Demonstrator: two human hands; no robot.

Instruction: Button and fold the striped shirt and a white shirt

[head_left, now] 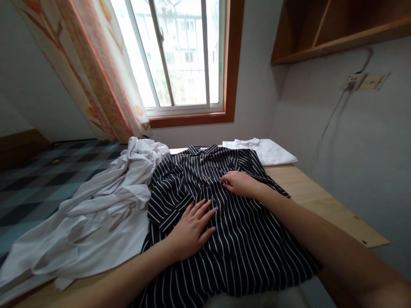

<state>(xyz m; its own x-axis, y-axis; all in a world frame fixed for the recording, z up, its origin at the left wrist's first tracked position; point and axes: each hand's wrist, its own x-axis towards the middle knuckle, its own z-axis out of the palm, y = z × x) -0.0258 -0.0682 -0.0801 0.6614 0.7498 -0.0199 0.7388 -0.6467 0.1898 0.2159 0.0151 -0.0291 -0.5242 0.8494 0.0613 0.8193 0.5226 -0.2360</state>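
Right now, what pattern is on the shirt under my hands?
The shirt is black with thin white stripes; it shows best in the head view.

We've got daylight from the window (pixel 188 55), glass blown out near white, outside detail washed pale. Room's dim around it: shelf (pixel 321 25) interior goes dark, soft shadow below the wall socket (pixel 355 81). We see wide-angle stretch toward the edges, striped shirt (pixel 237 239) soft at its near hem.

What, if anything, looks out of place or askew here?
The crumpled white fabric on the left looks untidy: it sprawls in loose folds beside the spread-out black shirt with white stripes, whereas the white cloth at back right lies flat.
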